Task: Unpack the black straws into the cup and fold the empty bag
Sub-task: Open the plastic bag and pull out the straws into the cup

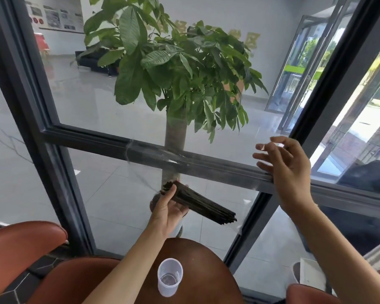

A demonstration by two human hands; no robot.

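Straws [203, 205] sit gripped in left hand [168, 208], right hand [283, 165] apart.

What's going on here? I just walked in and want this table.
A person is mid-unpacking. The left hand grips a bundle of black straws in the air beyond the table. The right hand is raised and seems to pinch the clear bag. The cup stands on the table, no straws in it.

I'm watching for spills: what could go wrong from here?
The left hand holds the black straws near one end, tilted in the air, so the bundle might fan out and drop. The clear cup looks small and light; the whole bundle pushed in at once might tip it.
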